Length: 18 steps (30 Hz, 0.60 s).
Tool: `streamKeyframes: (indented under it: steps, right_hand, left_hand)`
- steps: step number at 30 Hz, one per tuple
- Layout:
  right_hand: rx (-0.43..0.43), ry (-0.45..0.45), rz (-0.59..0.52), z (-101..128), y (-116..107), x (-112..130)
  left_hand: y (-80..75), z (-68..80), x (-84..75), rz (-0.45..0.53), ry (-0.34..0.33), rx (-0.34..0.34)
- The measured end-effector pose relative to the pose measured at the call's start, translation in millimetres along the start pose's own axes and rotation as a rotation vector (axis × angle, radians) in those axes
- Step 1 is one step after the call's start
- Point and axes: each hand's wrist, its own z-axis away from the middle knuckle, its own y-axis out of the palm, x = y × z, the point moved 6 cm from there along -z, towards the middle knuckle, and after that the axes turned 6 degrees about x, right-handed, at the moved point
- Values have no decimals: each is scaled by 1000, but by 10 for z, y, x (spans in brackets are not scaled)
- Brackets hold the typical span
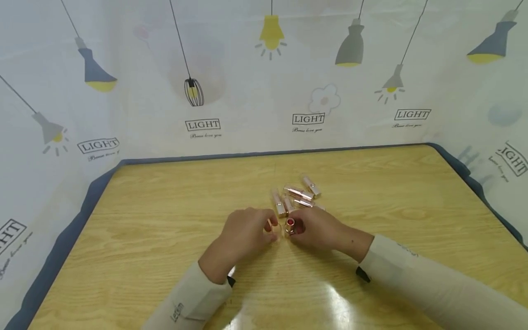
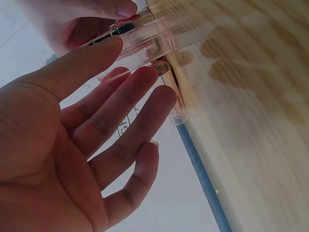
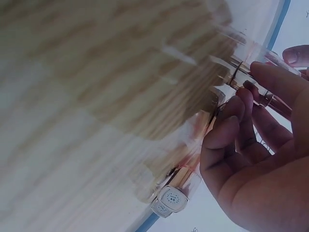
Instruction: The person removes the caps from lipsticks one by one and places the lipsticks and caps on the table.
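Observation:
My left hand [image 1: 247, 229] pinches a clear plastic lipstick cap [image 2: 145, 43] between thumb and fingertips, just above the table. Close on its right, my right hand [image 1: 317, 228] grips an uncapped lipstick [image 1: 290, 223] upright by its base; the red tip shows from above. In the right wrist view, thumb and curled fingers pinch the shiny metallic tube [image 3: 241, 75] near the table surface. Cap and lipstick stand side by side, apart. Past the hands lie several capped lipsticks [image 1: 299, 192] with clear caps and pinkish-gold bodies, some partly hidden behind the right hand.
The wood-grain table [image 1: 165, 220] has a dark blue edge along its back and sides. A pale curtain [image 1: 247, 91] printed with lamps hangs behind it. One lipstick end in the right wrist view bears a round label [image 3: 173, 199].

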Motion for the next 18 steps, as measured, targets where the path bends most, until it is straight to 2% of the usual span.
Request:
streamKeyframes:
  steps: [6,11,14,18]
  right_hand:
    - [46,5,10,37,-17,23]
    - [94,62,22,139,-183,-5]
    - [70,89,22,173,-369,-46]
    - [-5,139,68,129,-587,-170]
  left_hand:
    - [-24,-1,0,-12,4,-21]
    - [-73,8,-14,-34,16,-28]
    - [-103,28,2,-31,2,-18]
    - [-127,46,41,-20,-30,-6]
